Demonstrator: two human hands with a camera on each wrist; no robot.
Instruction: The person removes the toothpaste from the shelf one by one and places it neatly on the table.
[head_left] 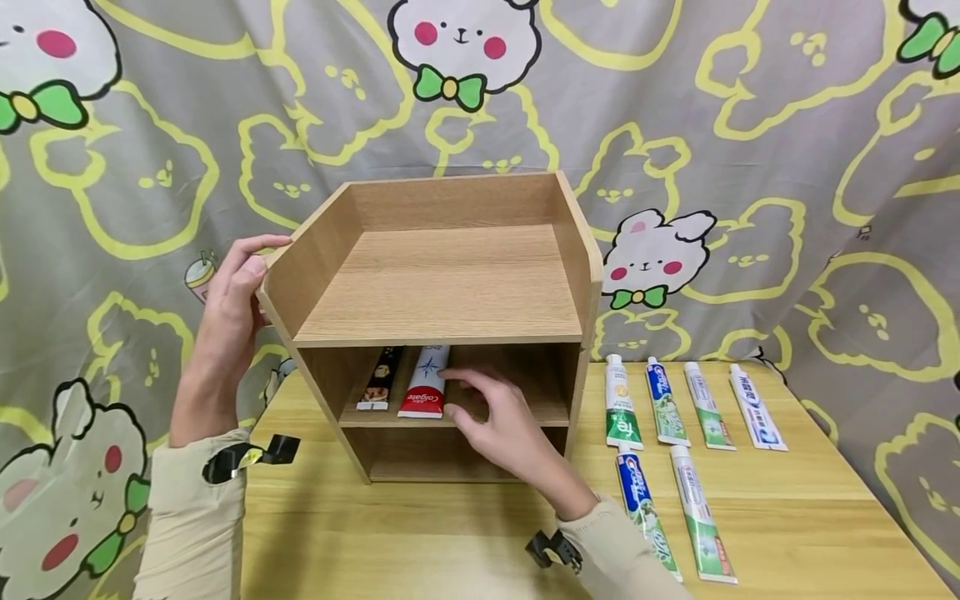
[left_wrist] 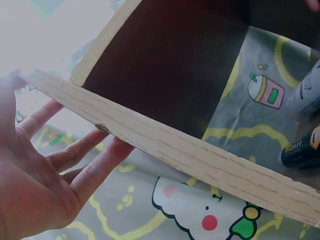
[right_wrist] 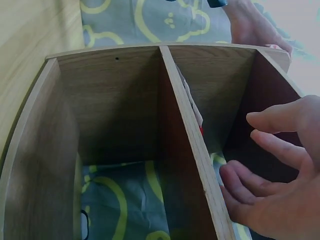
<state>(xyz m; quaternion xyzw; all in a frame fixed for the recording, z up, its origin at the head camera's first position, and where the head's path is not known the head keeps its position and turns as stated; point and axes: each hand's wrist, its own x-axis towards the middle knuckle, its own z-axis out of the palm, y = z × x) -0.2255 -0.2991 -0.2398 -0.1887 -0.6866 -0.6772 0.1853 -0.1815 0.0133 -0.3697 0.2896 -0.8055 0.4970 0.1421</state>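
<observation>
The wooden shelf unit (head_left: 450,283) is standing on the table (head_left: 420,533) against the patterned curtain (head_left: 750,125), its middle compartment lying open to the right of the red-and-white toothpaste tube (head_left: 425,382), just beyond the fingertips of the right hand (head_left: 498,421). A dark tube (head_left: 380,379) is lying just left of the red one, closing off that side. Six more toothpaste tubes (head_left: 675,433) are lying in two rows on the table to the right of the right hand, well clear of the shelf. The right hand is reaching into the middle compartment with fingers loosely spread, touching the red tube's near end and gripping nothing. The left hand (head_left: 232,292) is pressing flat, fingers straight, against the shelf's left wall.
</observation>
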